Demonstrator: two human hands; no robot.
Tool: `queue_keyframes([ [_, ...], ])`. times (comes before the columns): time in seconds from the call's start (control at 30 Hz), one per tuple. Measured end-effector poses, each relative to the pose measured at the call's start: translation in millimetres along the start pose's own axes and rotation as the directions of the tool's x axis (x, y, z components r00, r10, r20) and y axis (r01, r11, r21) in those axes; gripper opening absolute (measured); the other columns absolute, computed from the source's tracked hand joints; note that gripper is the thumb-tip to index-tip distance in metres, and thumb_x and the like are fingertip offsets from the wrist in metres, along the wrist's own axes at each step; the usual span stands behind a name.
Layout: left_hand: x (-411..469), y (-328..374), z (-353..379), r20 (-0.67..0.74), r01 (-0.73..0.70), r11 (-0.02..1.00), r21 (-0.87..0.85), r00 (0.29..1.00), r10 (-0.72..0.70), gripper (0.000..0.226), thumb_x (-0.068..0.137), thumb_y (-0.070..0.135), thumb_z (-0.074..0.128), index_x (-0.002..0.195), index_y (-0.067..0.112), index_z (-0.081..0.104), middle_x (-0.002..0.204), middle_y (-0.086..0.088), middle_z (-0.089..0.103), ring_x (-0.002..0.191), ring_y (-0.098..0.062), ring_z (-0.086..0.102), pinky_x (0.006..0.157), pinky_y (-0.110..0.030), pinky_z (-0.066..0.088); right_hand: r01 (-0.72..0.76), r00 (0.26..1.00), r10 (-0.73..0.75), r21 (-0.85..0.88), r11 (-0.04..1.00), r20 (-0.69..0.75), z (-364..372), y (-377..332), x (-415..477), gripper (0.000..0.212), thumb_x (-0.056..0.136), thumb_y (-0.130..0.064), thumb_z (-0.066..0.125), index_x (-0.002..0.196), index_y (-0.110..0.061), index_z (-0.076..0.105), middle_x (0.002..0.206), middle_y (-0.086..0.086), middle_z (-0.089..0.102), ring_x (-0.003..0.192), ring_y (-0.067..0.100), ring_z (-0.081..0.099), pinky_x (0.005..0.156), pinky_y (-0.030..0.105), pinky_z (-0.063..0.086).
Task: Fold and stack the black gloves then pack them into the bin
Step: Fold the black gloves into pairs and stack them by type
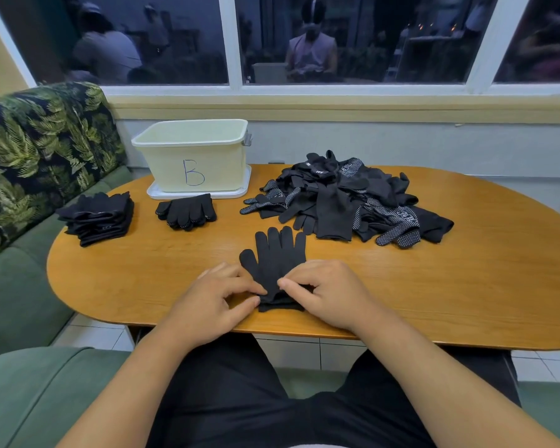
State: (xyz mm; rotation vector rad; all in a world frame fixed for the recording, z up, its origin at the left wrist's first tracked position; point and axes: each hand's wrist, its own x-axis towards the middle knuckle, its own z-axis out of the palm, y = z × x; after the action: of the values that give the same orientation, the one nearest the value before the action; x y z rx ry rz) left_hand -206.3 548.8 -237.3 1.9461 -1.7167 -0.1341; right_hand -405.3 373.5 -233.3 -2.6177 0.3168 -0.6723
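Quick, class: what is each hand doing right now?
Left hand: pinches the cuff of the flat black knitted glove.
Right hand: pinches the same cuff.

Bare table (136, 279) left and right of the flat glove (277, 253). Straight line to the bin (191, 156) is blocked by the small glove stack (186, 211) just in front of it. Folded stack (97, 218) flanks left, loose pile (346, 202) right. Bin top open.
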Motion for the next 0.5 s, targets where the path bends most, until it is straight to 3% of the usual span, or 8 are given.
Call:
queue_keyframes([
  [0.1, 0, 0, 1, -0.024, 0.02, 0.999, -0.031, 0.999, -0.021, 0.013, 0.1, 0.041, 0.068, 0.108, 0.044, 0.077, 0.108, 0.027, 0.062, 0.115, -0.005, 0.056, 0.097, -0.04, 0.049, -0.112, 0.988, 0.124, 0.118, 0.987, -0.092, -2, 6, 2, 0.03, 0.107, -0.039, 0.062, 0.093, -0.022, 0.082, 0.091, -0.016, 0.075, 0.091, 0.004, 0.069, 0.08, 0.027, 0.053],
  [0.17, 1, 0, 1, -0.056, 0.043, 0.997, -0.068, 0.997, -0.047, 0.01, 0.101, 0.035, 0.068, 0.102, 0.04, 0.076, 0.106, 0.024, 0.063, 0.114, -0.007, 0.058, 0.094, -0.039, 0.051, -0.18, 0.973, 0.19, 0.089, 0.98, -0.131, -2, 12, 5, 0.017, 0.103, -0.037, 0.068, 0.095, -0.027, 0.08, 0.09, -0.019, 0.072, 0.092, 0.003, 0.065, 0.079, 0.025, 0.051],
  [0.23, 6, 5, 2, -0.126, 0.088, 0.989, -0.118, 0.987, -0.102, 0.013, 0.104, 0.036, 0.064, 0.098, 0.038, 0.075, 0.103, 0.022, 0.062, 0.11, -0.006, 0.057, 0.089, -0.034, 0.05, -0.238, 0.968, 0.236, -0.006, 0.971, -0.084, 1, 17, 9, 0.014, 0.099, -0.042, 0.07, 0.107, -0.033, 0.077, 0.102, -0.022, 0.068, 0.102, 0.0, 0.059, 0.09, 0.026, 0.05],
  [0.33, 30, 16, 8, -0.198, 0.155, 0.986, -0.068, 0.966, -0.165, 0.017, 0.107, 0.041, 0.055, 0.106, 0.036, 0.071, 0.107, 0.022, 0.059, 0.108, -0.002, 0.051, 0.093, -0.031, 0.045, -0.249, 0.968, 0.25, -0.101, 0.963, -0.003, 6, 19, 12, 0.033, 0.097, -0.055, 0.067, 0.123, -0.036, 0.072, 0.12, -0.024, 0.061, 0.118, 0.001, 0.05, 0.104, 0.031, 0.048],
  [0.5, 77, 17, 21, -0.061, 0.187, 0.967, 0.175, 0.982, -0.179, 0.033, 0.11, 0.043, 0.045, 0.139, 0.032, 0.056, 0.138, 0.012, 0.056, 0.132, -0.013, 0.046, 0.112, -0.042, 0.04, -0.22, 0.967, 0.24, -0.198, 0.955, 0.081, 0, 10, 12, 0.067, 0.09, -0.078, 0.056, 0.145, -0.04, 0.059, 0.146, -0.024, 0.051, 0.136, 0.005, 0.04, 0.115, 0.039, 0.037],
])
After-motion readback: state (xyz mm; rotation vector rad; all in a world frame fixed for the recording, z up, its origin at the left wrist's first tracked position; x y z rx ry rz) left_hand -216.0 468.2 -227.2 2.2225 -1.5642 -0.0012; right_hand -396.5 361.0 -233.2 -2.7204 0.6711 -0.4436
